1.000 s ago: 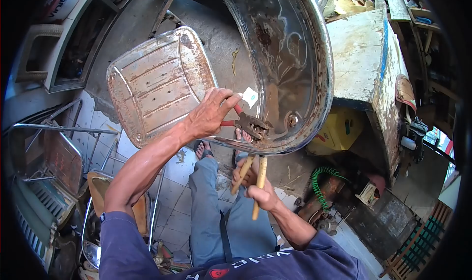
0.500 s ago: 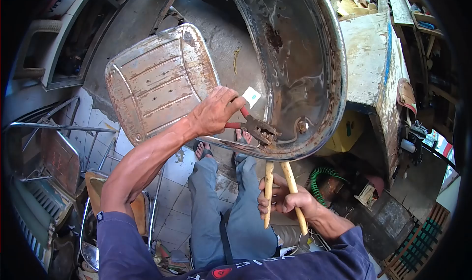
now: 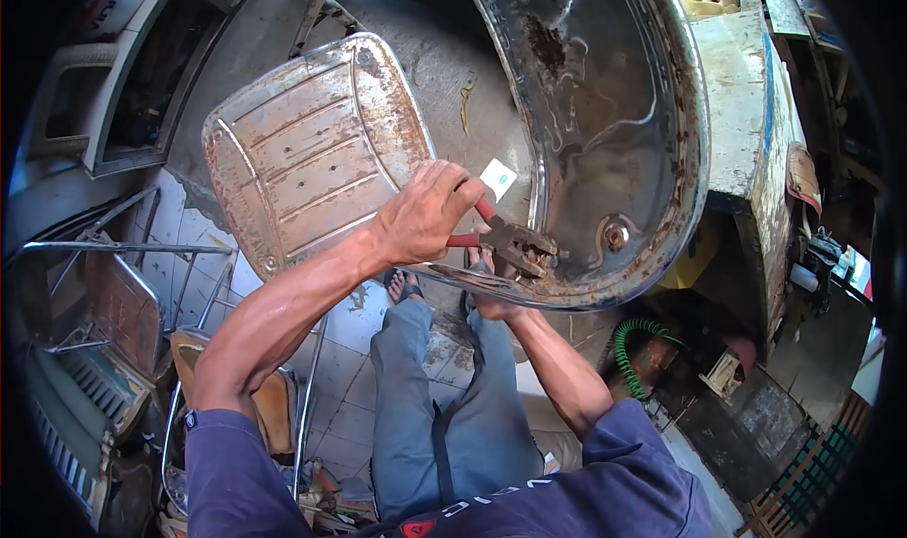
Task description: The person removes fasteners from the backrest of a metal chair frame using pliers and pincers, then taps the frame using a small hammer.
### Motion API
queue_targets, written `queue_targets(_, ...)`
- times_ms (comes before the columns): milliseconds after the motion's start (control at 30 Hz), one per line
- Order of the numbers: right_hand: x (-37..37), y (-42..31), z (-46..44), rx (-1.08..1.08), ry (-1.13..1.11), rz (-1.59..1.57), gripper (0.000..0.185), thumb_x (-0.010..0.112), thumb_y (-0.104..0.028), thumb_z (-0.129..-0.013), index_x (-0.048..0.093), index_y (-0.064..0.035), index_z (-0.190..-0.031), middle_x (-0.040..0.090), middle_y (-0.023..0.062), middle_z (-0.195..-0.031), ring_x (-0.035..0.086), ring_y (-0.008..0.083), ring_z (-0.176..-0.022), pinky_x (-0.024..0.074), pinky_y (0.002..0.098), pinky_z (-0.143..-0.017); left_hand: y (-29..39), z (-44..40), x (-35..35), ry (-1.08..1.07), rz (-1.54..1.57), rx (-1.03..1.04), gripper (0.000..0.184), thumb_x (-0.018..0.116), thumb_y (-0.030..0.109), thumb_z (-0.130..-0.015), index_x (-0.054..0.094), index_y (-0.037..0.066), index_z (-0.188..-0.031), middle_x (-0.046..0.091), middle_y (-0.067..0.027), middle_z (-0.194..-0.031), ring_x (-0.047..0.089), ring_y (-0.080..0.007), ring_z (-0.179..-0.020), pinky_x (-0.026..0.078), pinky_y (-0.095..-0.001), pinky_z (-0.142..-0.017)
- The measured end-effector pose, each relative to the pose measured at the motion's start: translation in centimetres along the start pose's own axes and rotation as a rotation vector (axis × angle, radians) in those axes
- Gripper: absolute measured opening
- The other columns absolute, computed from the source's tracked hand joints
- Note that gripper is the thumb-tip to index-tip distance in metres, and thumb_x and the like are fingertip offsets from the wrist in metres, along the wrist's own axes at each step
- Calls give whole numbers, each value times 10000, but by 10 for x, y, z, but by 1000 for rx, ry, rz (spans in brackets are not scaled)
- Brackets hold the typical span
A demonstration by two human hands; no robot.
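Observation:
My left hand (image 3: pixel 430 215) is closed around the red handles of a pair of pliers (image 3: pixel 515 246). The dark jaws of the pliers lie at the rusty lower-left edge of a dished metal panel (image 3: pixel 614 170) with a chrome rim. My right hand (image 3: pixel 496 309) reaches up beneath that rim; its fingers are mostly hidden behind the panel, and whatever it holds does not show. Left of the panel lies a second rusty metal panel (image 3: pixel 312 151) with pressed ribs, behind my left hand.
A worn white cabinet (image 3: pixel 732 113) stands at the right, with a coiled green hose (image 3: pixel 628 349) below it. Metal chair frames (image 3: pixel 123 248) crowd the left. A small white card (image 3: pixel 498 179) and a yellowish strip (image 3: pixel 465 105) lie on the floor.
My right hand has moved up and inward beneath the panel rim, and the yellow-handled tool it held is out of sight. The panel and pliers have shifted rightward in view.

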State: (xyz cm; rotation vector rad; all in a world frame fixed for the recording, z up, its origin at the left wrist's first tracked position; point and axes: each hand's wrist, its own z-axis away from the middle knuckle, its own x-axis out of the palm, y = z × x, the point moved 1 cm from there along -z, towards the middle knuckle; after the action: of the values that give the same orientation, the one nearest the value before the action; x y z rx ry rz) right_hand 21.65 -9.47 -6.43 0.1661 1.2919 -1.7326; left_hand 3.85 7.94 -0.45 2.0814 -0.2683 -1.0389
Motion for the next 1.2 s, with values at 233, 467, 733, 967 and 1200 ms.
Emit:
queue_targets(233,-16,-39,35,-60,495,181,530,604,-76,-820,577,51,-1334,610,245,-1346,563,392,-1312,442,458,-1127,8,7,-1,-45,13,-42,904,839,22,-623,416,65,-1421,523,-173,-1247,539,-416,-1106,445,-512,-975)
queue_targets(467,-73,-120,94,186,129,-1359,748,572,-67,-685,377,-8,-1405,519,109,-1100,553,251,-1014,479,374,-957,8,5,-5,9,-49,10,1020,852,8,-645,347,82,-1528,497,-157,-1299,525,-387,-1148,432,-510,-993)
queue_targets(733,-181,-153,126,684,-288,-1732,729,555,-69,-613,482,39,-1330,560,174,-1031,601,311,-1007,545,470,-953,2,-1,-12,-4,-166,55,969,868,57,-675,373,99,-1508,524,-130,-1251,543,-366,-1120,441,-494,-975)
queue_targets(967,-150,-145,122,534,-238,-1542,798,542,-86,-577,405,2,-1359,543,158,-1009,583,305,-995,508,479,-960,3,1,-12,-76,-52,-15,636,824,104,-746,486,77,-1285,556,-135,-1131,558,-381,-1062,442,-482,-930)
queue_targets(1200,-56,-80,80,59,255,-872,552,553,-58,-675,524,14,-1222,594,147,-982,599,249,-944,500,387,-900,14,11,-5,-62,-20,-78,703,851,146,-709,478,82,-1301,546,-136,-1107,553,-382,-1018,430,-484,-898)
